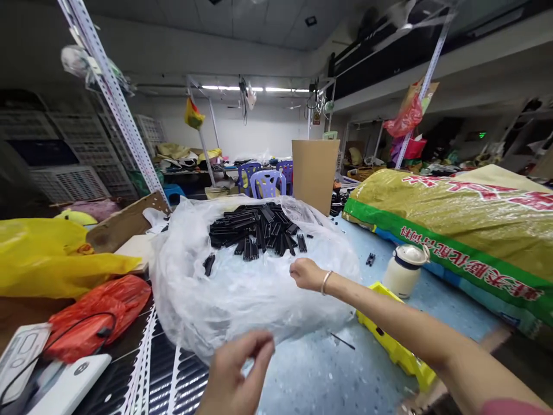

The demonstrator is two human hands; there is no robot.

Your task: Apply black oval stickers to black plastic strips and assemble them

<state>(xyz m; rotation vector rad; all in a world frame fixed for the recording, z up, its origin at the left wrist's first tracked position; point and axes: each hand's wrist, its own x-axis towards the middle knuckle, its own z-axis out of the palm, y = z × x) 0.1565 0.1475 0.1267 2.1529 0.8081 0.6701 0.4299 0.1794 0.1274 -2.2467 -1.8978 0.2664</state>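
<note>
My right hand [306, 274], with a bracelet at the wrist, is over the near right part of a crumpled clear plastic sheet [181, 288]. Its fingers are curled closed, and whatever they may hold is hidden. Just beyond it lies a heap of slim black plastic pieces [250, 225] on the sheet. One small black piece [209, 264] lies apart on the left, another bundle [301, 242] on the right. At the sheet's near edge, my left hand [242, 369] is slightly blurred, thumb and fingers bent together in a pinch. I cannot make out anything between them.
A yellow plastic tray [389, 337] and a cream bottle [405, 271] stand right on the blue tabletop [311, 380]. Behind them lies a big green-and-yellow sack [458, 219]. A cardboard sheet [315, 176] rises at the back. Red [101, 317] and yellow bags [52, 253] lie left.
</note>
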